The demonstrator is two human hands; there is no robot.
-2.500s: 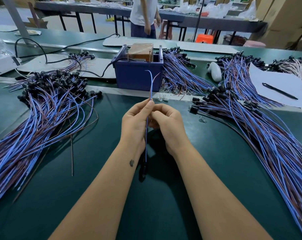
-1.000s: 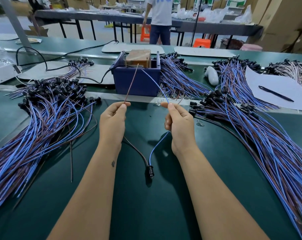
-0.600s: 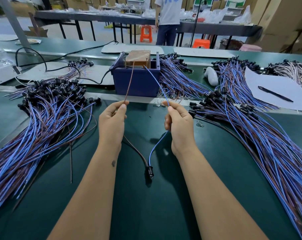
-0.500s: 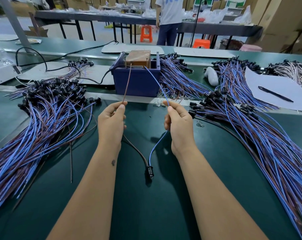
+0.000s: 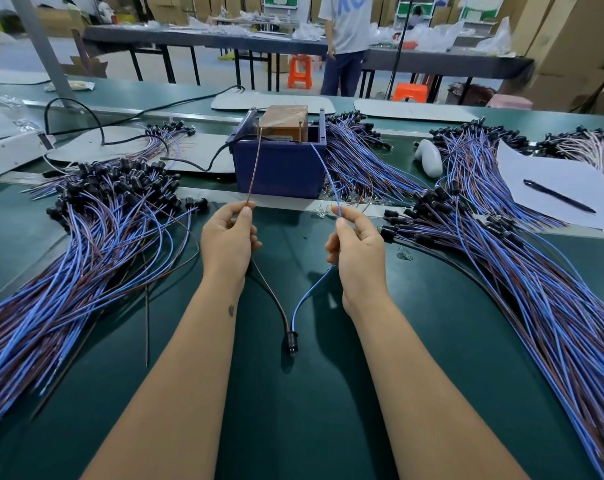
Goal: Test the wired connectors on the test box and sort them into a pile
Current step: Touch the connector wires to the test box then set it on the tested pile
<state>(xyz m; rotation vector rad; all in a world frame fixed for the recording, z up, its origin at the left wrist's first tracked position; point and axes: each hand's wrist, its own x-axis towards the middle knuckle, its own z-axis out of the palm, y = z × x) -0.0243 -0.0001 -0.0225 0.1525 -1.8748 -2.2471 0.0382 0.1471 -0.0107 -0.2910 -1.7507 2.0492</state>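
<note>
Head view is showing the two wire ends, bunched together between both hands moments ago, now being held spread apart with their tips reaching up to the test box (image 5: 280, 157) at the far middle of the table, so I judge the test is underway. Left hand (image 5: 228, 240) is pinching the brown wire (image 5: 254, 168) between thumb and forefinger while the right hand (image 5: 354, 242) is pinching the blue wire (image 5: 328, 174) likewise. Their shared black connector (image 5: 292, 341) is lying on the near mat between the forearms, apart from the pile on the left (image 5: 96, 216).
</note>
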